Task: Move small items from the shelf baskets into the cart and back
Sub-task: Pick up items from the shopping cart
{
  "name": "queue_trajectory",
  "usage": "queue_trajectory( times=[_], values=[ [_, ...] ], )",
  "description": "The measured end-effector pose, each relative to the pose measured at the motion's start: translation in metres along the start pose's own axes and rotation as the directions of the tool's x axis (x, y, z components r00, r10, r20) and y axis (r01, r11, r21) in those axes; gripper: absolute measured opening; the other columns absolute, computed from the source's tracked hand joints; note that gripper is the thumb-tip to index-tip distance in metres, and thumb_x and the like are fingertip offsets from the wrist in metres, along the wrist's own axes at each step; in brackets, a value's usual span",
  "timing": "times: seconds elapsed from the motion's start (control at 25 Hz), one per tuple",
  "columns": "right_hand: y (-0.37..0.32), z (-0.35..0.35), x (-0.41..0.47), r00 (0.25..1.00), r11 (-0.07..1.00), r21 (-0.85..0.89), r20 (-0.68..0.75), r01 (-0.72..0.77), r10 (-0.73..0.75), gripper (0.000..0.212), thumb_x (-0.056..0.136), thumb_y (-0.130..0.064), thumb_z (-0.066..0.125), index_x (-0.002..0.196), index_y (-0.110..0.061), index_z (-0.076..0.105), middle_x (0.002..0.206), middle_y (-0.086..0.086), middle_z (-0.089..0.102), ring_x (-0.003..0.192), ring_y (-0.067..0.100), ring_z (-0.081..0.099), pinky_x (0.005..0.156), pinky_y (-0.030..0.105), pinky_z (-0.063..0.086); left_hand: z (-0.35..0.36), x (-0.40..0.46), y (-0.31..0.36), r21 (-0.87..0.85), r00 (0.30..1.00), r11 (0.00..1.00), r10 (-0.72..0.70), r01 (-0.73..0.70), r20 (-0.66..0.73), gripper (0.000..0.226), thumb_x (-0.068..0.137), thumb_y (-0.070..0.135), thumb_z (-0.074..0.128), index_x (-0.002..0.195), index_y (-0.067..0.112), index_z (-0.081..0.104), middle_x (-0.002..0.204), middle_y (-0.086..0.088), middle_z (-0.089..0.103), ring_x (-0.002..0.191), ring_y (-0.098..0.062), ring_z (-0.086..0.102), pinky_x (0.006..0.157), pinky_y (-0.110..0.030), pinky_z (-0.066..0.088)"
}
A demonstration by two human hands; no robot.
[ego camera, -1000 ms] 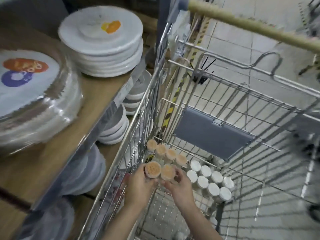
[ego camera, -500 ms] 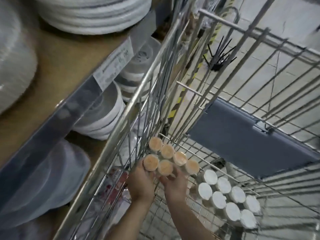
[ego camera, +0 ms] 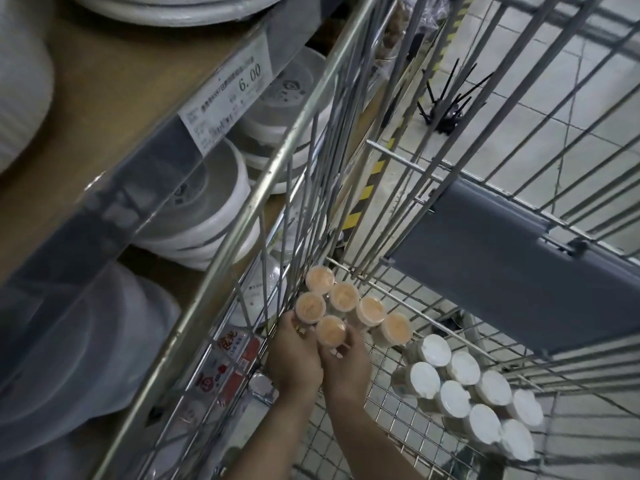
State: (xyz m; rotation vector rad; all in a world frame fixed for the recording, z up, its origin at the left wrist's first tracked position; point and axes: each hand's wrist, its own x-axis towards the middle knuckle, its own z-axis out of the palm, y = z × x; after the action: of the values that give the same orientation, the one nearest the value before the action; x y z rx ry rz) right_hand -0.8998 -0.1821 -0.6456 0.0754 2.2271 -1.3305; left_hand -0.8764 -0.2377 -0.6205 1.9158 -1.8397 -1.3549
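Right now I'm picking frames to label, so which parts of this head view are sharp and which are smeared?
Head view: the orange-lidded jars and both hands, left and right, are fairly sharp; the price tag reads 6.00; the shelf edge and wrapped plates at lower left are smeared; wide-angle bends the cart wires.

Wood shelf [ego camera: 114,98] w/ price tag [ego camera: 227,98], pale tiled floor [ego camera: 502,109].

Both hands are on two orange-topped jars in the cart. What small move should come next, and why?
Probably set both jars down and let go. The left hand grips one round orange-topped jar and the right hand grips another, low in the wire cart, right beside four matching jars already standing in a row.
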Motion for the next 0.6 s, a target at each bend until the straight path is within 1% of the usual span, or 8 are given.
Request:
queue_trajectory(
  times=[0.04, 0.12, 0.16, 0.24, 0.32, 0.44, 0.52, 0.6],
  values=[
    [0.000, 0.001, -0.001, 1.000, 1.000, -0.011, -0.031, 0.000, -0.001, 0.038, 0.075, -0.013, 0.078, 0.104, -0.029, 0.060, 0.088, -0.013, 0.065, 0.082, 0.004, 0.062, 0.062, 0.007, 0.043, 0.000, 0.000, 0.000, -0.006, 1.000, 1.000, 0.004, -0.004, 0.005, 0.029, 0.089, 0.010, 0.060, 0.118, 0.011, 0.059, 0.111, -0.004, 0.067, 0.104, -0.025, 0.062, 0.087, -0.037, 0.049],
    [-0.002, 0.002, -0.002, 0.994, 1.000, 0.008, -0.108, 0.000, 0.001, 0.037, 0.075, -0.016, 0.078, 0.101, -0.031, 0.058, 0.091, -0.009, 0.065, 0.086, 0.010, 0.063, 0.067, 0.015, 0.043, -0.001, 0.000, 0.002, -0.016, 1.000, 1.000, 0.002, -0.001, 0.017, 0.028, 0.090, 0.008, 0.057, 0.118, 0.009, 0.059, 0.113, -0.005, 0.066, 0.106, -0.025, 0.061, 0.085, -0.032, 0.046],
    [-0.004, 0.001, -0.001, 0.992, 1.000, 0.020, -0.129, 0.003, 0.000, 0.037, 0.075, -0.016, 0.078, 0.101, -0.032, 0.056, 0.091, -0.010, 0.065, 0.087, 0.010, 0.062, 0.068, 0.015, 0.043, -0.002, 0.000, 0.003, -0.027, 1.000, 1.000, -0.003, 0.004, 0.025, 0.027, 0.090, 0.006, 0.056, 0.117, 0.008, 0.060, 0.113, -0.006, 0.066, 0.105, -0.025, 0.061, 0.083, -0.030, 0.045],
    [-0.008, 0.000, 0.003, 0.995, 1.000, 0.026, -0.102, -0.005, 0.008, 0.039, 0.076, -0.010, 0.077, 0.101, -0.030, 0.055, 0.089, -0.014, 0.061, 0.084, 0.007, 0.060, 0.063, 0.005, 0.041, -0.003, 0.001, 0.003, -0.064, 0.999, 0.998, -0.013, 0.016, 0.041, 0.025, 0.091, 0.005, 0.055, 0.114, 0.008, 0.061, 0.111, -0.006, 0.067, 0.104, -0.025, 0.061, 0.083, -0.031, 0.045],
    [-0.009, 0.001, 0.007, 0.999, 0.999, 0.045, -0.043, -0.007, 0.009, 0.040, 0.076, -0.006, 0.077, 0.107, -0.023, 0.059, 0.089, -0.016, 0.060, 0.085, 0.005, 0.060, 0.063, 0.001, 0.044, -0.004, 0.000, 0.002, -0.109, 0.999, 0.994, -0.017, 0.022, 0.044, 0.023, 0.091, 0.005, 0.054, 0.113, 0.008, 0.062, 0.108, -0.006, 0.067, 0.103, -0.024, 0.061, 0.083, -0.032, 0.047],
    [-0.006, 0.004, 0.007, 0.999, 0.999, 0.029, -0.020, -0.025, 0.026, 0.036, 0.078, -0.009, 0.076, 0.111, -0.014, 0.063, 0.096, -0.006, 0.066, 0.092, 0.009, 0.063, 0.066, 0.001, 0.046, -0.006, -0.003, 0.002, -0.140, 0.999, 0.990, 0.009, -0.004, 0.036, 0.021, 0.092, 0.006, 0.053, 0.110, 0.008, 0.064, 0.103, -0.004, 0.069, 0.101, -0.021, 0.062, 0.081, -0.029, 0.045],
    [-0.003, 0.005, 0.007, 0.999, 0.999, 0.006, -0.006, -0.034, 0.034, 0.035, 0.078, -0.011, 0.075, 0.111, -0.012, 0.064, 0.100, -0.002, 0.068, 0.095, 0.011, 0.064, 0.073, 0.008, 0.049, -0.007, -0.006, 0.002, -0.158, 0.998, 0.988, 0.016, -0.005, 0.063, 0.026, 0.091, 0.003, 0.052, 0.113, 0.009, 0.065, 0.107, -0.003, 0.069, 0.104, -0.019, 0.062, 0.084, -0.028, 0.046],
    [-0.005, 0.004, 0.009, 0.998, 0.998, -0.044, 0.026, -0.050, 0.051, 0.036, 0.078, -0.012, 0.075, 0.112, -0.012, 0.064, 0.103, 0.000, 0.069, 0.098, 0.014, 0.065, 0.081, 0.024, 0.053, -0.011, -0.009, 0.003, -0.196, 0.994, 0.981, 0.026, -0.005, 0.105, 0.032, 0.090, -0.001, 0.050, 0.116, 0.011, 0.064, 0.109, 0.000, 0.068, 0.106, -0.015, 0.061, 0.080, -0.019, 0.044]
  ],
)
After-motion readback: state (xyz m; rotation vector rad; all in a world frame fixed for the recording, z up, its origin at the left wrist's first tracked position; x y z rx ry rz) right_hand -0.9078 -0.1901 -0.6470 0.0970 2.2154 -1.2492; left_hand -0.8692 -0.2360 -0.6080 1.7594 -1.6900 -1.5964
